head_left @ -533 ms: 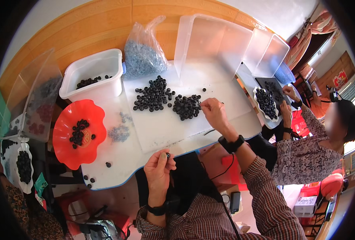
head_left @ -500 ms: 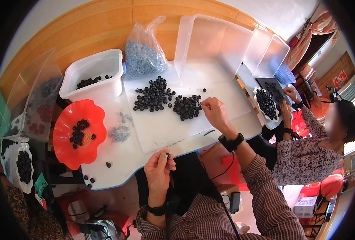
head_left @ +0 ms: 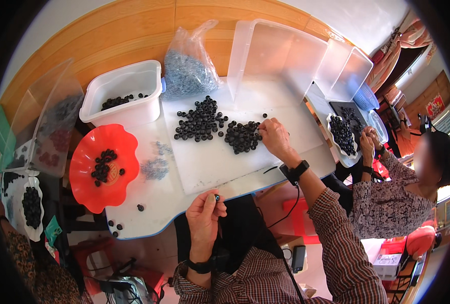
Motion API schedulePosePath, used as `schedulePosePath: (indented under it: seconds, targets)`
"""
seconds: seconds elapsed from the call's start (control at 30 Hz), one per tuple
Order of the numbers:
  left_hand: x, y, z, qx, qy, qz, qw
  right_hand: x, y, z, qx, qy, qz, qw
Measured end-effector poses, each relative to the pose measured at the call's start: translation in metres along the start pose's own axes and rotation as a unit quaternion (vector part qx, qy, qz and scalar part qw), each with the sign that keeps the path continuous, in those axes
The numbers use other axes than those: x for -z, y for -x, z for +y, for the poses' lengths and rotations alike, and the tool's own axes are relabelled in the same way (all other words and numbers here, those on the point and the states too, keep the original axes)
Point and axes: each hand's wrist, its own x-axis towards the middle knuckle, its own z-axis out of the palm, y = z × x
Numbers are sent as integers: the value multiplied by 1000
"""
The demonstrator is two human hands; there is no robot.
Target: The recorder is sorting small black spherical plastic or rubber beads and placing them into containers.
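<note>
Between the thumb and fingers of my left hand (head_left: 200,219), just off the table's front edge, is a small black ring-shaped piece (head_left: 217,197) with a pale bluish centre. My right hand (head_left: 275,139) reaches over the table, its fingertips pinched at the right edge of a small heap of black ring-shaped pieces (head_left: 241,138). What sits in that pinch, if anything, is too small to make out. A larger heap of the same pieces (head_left: 198,120) lies behind and to the left, on the white board (head_left: 204,169).
Left of the board are a red scalloped bowl (head_left: 83,169), a white tub (head_left: 128,115) and scattered bluish bits (head_left: 155,169). A clear bag of blue-grey bits (head_left: 189,76) and a translucent bin (head_left: 280,55) stand behind. A co-worker (head_left: 392,202) sits at right beside a white dish (head_left: 354,153).
The whole view has shifted slightly. My right hand stays at the small heap, its fingers more curled; my left keeps its piece. The co-worker's hands have come together.
</note>
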Motion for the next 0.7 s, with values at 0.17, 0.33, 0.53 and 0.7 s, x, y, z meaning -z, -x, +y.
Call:
schedulePosePath:
  seconds: [0.17, 0.33, 0.53, 0.7]
  targets:
    - [-3, 1, 2, 3, -1, 4, 1000, 17, 21, -17, 55, -55, 31, 996]
    - [-6, 4, 3, -1, -25, 14, 1000, 36, 73, -72, 10, -313, -115, 943]
    - [-14, 8, 4, -27, -45, 8, 999, 39, 107, -105, -23, -340, -175, 924]
    - [-12, 10, 0, -47, -81, -2, 996, 29, 121, -113, 39, -354, -168, 919]
